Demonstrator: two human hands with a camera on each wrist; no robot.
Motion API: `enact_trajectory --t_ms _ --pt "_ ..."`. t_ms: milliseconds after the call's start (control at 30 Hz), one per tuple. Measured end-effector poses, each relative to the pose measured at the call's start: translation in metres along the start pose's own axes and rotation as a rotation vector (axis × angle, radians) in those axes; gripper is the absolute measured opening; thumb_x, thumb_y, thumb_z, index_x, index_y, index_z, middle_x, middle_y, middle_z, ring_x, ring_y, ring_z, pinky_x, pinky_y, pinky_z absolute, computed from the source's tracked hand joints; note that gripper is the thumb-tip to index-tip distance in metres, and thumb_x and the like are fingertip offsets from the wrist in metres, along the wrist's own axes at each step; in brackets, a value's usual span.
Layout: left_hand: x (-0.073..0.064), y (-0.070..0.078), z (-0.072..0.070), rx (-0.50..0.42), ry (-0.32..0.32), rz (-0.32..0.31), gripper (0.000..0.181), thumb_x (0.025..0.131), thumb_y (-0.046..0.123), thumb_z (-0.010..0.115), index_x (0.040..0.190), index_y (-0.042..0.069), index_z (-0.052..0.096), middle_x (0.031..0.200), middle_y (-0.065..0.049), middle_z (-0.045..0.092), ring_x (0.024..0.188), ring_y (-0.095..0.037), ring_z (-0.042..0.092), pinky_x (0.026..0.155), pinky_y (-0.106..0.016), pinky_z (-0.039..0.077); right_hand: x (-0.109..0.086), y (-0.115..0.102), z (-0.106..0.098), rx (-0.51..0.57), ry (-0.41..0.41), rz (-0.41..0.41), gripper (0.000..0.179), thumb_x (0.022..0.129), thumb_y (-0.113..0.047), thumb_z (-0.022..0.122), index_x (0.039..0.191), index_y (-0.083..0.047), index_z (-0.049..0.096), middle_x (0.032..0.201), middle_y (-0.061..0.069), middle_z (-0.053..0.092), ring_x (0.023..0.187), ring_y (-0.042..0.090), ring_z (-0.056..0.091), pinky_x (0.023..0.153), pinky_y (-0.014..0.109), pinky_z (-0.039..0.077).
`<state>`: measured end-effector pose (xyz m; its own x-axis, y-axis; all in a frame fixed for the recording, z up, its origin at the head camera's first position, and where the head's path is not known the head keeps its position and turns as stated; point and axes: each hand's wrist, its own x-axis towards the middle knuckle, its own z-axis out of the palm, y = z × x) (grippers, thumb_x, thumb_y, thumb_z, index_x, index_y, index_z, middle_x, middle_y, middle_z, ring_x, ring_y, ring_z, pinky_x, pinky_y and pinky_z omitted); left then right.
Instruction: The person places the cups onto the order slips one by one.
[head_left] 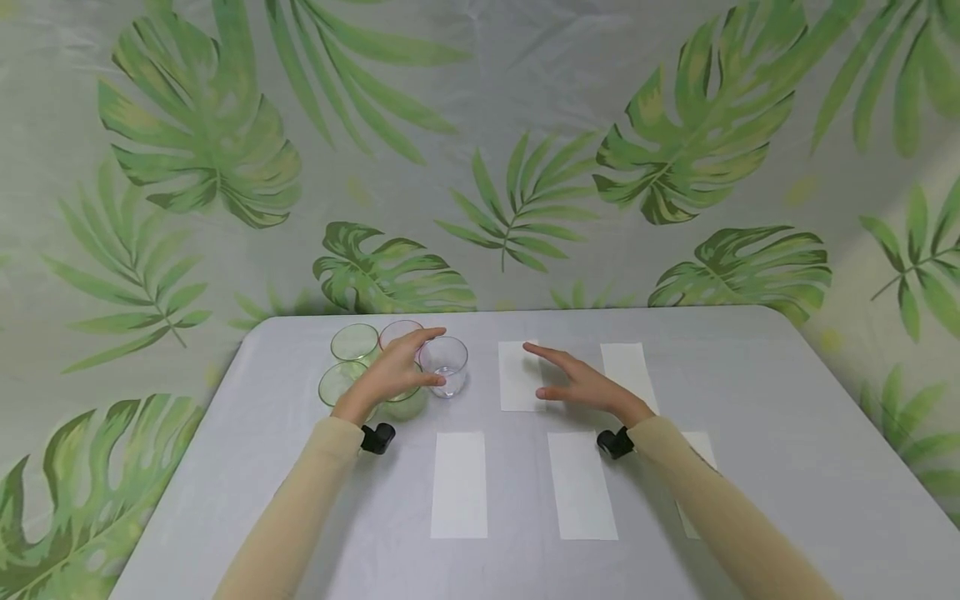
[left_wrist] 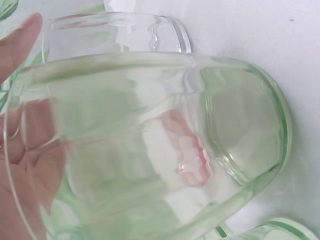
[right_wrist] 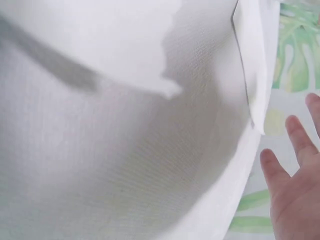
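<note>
A clear glass tumbler (head_left: 455, 377) stands upright on the white-covered worktop (head_left: 810, 433), just right of the nearer left hand (head_left: 392, 368), whose fingers are parted wide (contact is impossible to judge); the right hand (head_left: 585, 385), also spread, hangs farther off.

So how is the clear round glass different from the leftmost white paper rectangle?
The clear round glass is see-through; the white paper rectangle isn't. The glass has a round rim; the paper has straight edges. The glass stands; the paper lies flat. Both rest on the table.
</note>
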<state>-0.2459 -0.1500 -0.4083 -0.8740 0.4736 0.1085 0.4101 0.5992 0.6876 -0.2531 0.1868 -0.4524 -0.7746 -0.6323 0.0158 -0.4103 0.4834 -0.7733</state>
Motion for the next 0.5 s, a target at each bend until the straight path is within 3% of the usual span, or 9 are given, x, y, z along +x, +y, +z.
enact_trajectory --t_ms 500 --pt "0.006 0.004 -0.002 0.143 -0.090 -0.022 0.074 0.080 0.008 0.077 0.143 0.000 0.040 0.144 -0.020 0.040 0.134 -0.041 0.031 0.110 -0.052 0.027 0.015 0.012 0.002 -0.090 -0.027 0.043 0.075 0.088 -0.014 0.070 0.149 -0.001 0.028 0.152 0.023 0.024 0.139 0.042 0.017 0.112 0.057 0.016"
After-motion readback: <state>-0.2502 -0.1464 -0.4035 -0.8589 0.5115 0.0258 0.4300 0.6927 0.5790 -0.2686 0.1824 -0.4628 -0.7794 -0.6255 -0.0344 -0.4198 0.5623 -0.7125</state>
